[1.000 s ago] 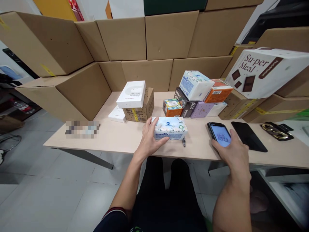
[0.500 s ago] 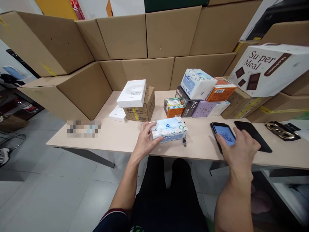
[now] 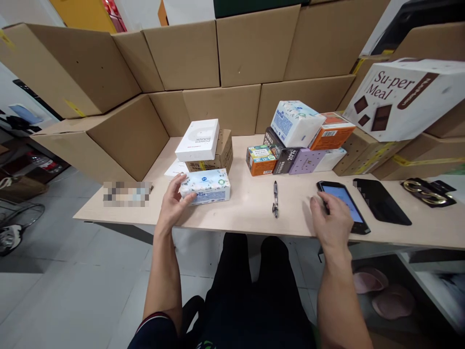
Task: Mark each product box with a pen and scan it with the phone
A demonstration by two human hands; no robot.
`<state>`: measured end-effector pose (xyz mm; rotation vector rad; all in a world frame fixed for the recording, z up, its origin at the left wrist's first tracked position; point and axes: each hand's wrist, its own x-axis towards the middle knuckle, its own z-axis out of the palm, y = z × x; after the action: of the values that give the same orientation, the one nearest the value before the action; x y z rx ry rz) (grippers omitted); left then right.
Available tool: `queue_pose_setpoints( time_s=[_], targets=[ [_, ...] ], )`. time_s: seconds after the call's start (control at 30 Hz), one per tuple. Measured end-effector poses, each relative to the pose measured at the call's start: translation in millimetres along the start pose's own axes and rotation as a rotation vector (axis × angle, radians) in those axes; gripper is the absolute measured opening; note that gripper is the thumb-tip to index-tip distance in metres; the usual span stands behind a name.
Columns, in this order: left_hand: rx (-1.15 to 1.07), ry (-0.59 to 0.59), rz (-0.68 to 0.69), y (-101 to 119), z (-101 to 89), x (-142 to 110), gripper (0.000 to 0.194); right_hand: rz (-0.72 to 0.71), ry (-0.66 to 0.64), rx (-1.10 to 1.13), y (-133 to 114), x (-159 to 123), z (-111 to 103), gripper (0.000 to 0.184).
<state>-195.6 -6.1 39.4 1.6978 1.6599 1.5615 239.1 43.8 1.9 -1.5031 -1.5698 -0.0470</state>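
Observation:
My left hand (image 3: 175,206) grips the left end of a white, floral-printed tissue pack (image 3: 208,186), thumb in front and fingers behind. The pack lies on the table, in front of a brown carton (image 3: 224,151) with a white power bank box (image 3: 199,139) on top. My right hand (image 3: 332,218) hangs half curled over the left edge of a black smartphone (image 3: 350,213) with a lit screen. Thumb and forefinger are slightly apart, with nothing seen between them; the other fingers are partly hidden. A pen (image 3: 275,198) lies between the two hands.
Behind the pen are a small orange box (image 3: 260,161), a dark box (image 3: 281,154), a purple box (image 3: 307,161) and another tissue pack (image 3: 296,125). A flat black object (image 3: 383,201) lies right of the phone. Large cardboard boxes (image 3: 221,109) wall the table's back (image 3: 247,208).
My left hand and the tissue pack have moved left, uncovering the pen. My right hand has shifted left across the phone, its fingers more curled.

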Motion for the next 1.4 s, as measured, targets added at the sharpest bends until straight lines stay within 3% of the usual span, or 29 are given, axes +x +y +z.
queue_pose_setpoints(
  time_s=[0.1,0.23,0.27,0.3,0.37,0.43,0.5,0.57,0.67,0.8,0.97,1.07,1.2,1.4],
  targets=[
    [0.143,0.1,0.019,1,6.7,0,0.058,-0.066,-0.019,0.017,-9,3,4,0.037],
    [0.35,0.556,0.278,20,42.2,-28,0.037,-0.202,-0.148,0.01,-41,22,16,0.037],
    [0.328,0.535,0.371,27,55.5,-37,0.034,-0.25,-0.193,-0.01,-53,30,22,0.039],
    [0.3,0.415,0.435,33,69.7,-45,0.033,-0.305,-0.246,-0.032,-66,38,30,0.041],
    [0.278,0.234,0.484,45,98.6,-56,0.029,-0.403,-0.357,-0.092,-91,56,48,0.049],
    [0.266,0.077,0.49,55,123.8,-59,0.033,-0.408,-0.424,-0.177,-109,72,69,0.057],
    [0.258,-0.032,0.42,60,141.5,-55,0.043,-0.374,-0.467,-0.233,-118,83,85,0.061],
    [0.221,-0.152,0.258,61,151.2,-47,0.051,-0.365,-0.494,-0.249,-120,85,92,0.06],
    [0.136,-0.263,0.038,57,156.4,-37,0.061,-0.429,-0.488,-0.237,-116,75,83,0.051],
    [0.015,-0.263,-0.107,47,161.4,-26,0.074,-0.518,-0.492,-0.116,-110,59,58,0.039],
    [-0.048,-0.22,-0.146,48,173.3,-5,0.085,-0.206,-0.474,-0.073,-103,59,54,0.054],
    [-0.055,-0.249,-0.153,56,177.1,8,0.086,-0.172,-0.57,-0.045,-96,60,62,0.062],
    [-0.052,-0.167,-0.145,63,172.9,4,0.073,-0.271,-0.604,0.048,-88,52,61,0.066],
    [-0.089,-0.069,-0.08,65,160.3,-31,0.042,-0.416,-0.577,0.156,-83,24,39,0.068]
  ],
)
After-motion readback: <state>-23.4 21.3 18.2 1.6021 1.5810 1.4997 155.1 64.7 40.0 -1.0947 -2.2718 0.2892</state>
